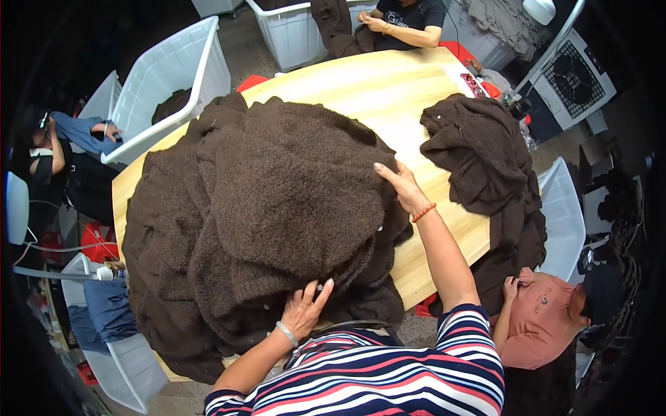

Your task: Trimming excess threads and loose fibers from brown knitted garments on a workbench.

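Ahead of the left hand (pixel 302 313) and leftward of the right hand (pixel 405 189), I note heaped brown knitwear (pixel 288 191); both hands touch it, part-open, grip unconfirmed.

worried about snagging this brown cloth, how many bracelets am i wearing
2: a red beaded bracelet on the wrist of your right hand, and a pale bangle on that of your left hand. No others show.

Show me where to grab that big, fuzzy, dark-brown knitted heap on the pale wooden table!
Probably by the right edge of the big dark-brown knitted heap, coming from the right: that edge slopes down, with the right hand at it, while the left side spreads into bulky folds.
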Action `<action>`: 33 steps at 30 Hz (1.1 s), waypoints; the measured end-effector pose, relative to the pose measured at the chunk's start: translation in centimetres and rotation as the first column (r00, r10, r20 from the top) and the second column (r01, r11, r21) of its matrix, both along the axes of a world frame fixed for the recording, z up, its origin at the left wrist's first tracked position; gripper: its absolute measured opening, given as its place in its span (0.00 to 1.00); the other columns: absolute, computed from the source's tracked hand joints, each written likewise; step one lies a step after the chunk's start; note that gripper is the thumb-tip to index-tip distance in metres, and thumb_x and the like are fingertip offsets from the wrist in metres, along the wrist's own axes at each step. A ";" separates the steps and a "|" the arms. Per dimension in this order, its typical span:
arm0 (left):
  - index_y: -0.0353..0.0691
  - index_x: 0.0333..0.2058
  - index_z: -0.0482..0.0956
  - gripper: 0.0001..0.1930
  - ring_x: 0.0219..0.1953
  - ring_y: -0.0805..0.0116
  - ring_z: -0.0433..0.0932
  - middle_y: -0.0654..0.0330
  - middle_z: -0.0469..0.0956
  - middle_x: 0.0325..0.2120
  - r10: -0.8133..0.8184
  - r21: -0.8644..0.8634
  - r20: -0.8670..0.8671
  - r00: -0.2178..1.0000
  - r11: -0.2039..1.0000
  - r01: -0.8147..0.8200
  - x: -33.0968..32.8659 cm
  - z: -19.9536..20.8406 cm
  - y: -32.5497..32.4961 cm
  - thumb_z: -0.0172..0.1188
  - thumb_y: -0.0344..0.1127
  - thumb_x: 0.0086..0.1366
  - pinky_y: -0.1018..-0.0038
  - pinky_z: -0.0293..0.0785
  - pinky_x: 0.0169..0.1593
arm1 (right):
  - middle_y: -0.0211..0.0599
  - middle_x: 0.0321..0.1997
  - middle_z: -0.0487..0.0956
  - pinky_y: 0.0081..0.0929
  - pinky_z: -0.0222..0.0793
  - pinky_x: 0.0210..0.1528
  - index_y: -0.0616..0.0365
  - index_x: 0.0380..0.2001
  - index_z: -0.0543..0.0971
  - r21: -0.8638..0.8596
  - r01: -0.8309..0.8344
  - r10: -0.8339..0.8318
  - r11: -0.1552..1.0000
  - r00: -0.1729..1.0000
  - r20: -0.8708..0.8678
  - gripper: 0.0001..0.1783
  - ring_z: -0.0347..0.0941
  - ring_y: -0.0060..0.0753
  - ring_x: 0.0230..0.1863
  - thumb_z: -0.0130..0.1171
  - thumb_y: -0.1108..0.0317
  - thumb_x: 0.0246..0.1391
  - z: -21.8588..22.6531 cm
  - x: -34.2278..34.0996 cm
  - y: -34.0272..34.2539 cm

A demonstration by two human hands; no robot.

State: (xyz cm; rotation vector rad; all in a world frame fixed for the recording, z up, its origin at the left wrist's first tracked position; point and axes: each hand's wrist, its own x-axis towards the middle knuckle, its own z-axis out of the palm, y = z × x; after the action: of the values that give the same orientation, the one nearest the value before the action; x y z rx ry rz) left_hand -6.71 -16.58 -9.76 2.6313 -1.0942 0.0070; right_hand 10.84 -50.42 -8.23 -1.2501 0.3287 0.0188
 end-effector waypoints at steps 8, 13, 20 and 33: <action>0.39 0.40 0.80 0.22 0.32 0.53 0.75 0.53 0.76 0.32 0.218 -0.449 0.146 0.965 0.884 -0.131 4.6 5.5 3.5 0.57 0.19 0.41 0.63 0.74 0.36 | 0.42 0.45 0.82 0.35 0.77 0.51 0.67 0.46 0.78 0.464 -0.041 0.130 0.885 0.978 -0.162 0.16 0.80 0.36 0.45 0.60 0.70 0.57 1.3 1.8 0.7; 0.37 0.38 0.81 0.21 0.34 0.55 0.75 0.53 0.75 0.31 0.504 -0.620 0.483 0.716 0.774 -0.127 9.4 19.5 10.7 0.58 0.20 0.39 0.65 0.71 0.39 | 0.42 0.51 0.80 0.36 0.72 0.56 0.62 0.51 0.76 0.240 0.094 -0.159 0.966 0.949 0.272 0.18 0.77 0.38 0.51 0.54 0.63 0.62 13.7 -1.3 0.4; 0.34 0.45 0.77 0.29 0.45 0.57 0.75 0.50 0.74 0.42 0.662 -0.716 0.616 0.427 0.697 -0.047 8.8 25.5 13.6 0.62 0.58 0.61 0.62 0.71 0.51 | 0.46 0.51 0.80 0.38 0.75 0.56 0.64 0.56 0.73 -0.348 0.310 0.021 0.885 0.719 0.694 0.22 0.79 0.37 0.49 0.49 0.59 0.67 23.5 -0.4 5.7; 0.34 0.41 0.79 0.14 0.39 0.76 0.76 0.64 0.79 0.36 0.223 -0.701 -0.640 0.736 0.223 -0.677 8.2 11.7 18.5 0.66 0.19 0.55 0.80 0.73 0.46 | 0.43 0.58 0.75 0.36 0.66 0.62 0.56 0.59 0.72 -0.915 0.140 0.616 0.378 0.699 0.362 0.31 0.71 0.45 0.57 0.67 0.67 0.51 11.8 1.0 12.9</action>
State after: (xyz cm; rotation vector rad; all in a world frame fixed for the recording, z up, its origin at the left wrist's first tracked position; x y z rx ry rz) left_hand 1.52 1.90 1.91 1.6182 0.0394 0.1419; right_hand 11.81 -37.56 3.53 -2.3197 -0.6636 -0.4029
